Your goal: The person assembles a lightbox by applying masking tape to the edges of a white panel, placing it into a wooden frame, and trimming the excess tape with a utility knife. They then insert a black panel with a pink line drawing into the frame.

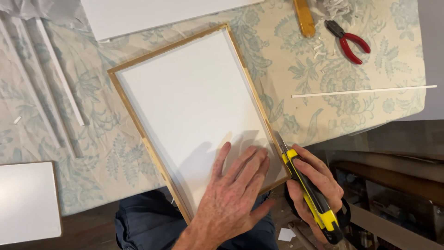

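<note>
Pressing the white board (194, 102) flat, spread left hand (233, 190) hides its corner; right hand (312, 183) grips the knife (310, 190).

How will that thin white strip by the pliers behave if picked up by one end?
The white strip is long and very thin, so it will probably droop or flex. It looks light, likely sliding easily on the cloth. One end overhangs the table edge, so a nudge may tip it off.

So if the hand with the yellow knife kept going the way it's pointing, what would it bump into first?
The right hand points its knife up along the wooden frame. It would probably just follow that edge; beyond it, maybe the wooden stick.
</note>
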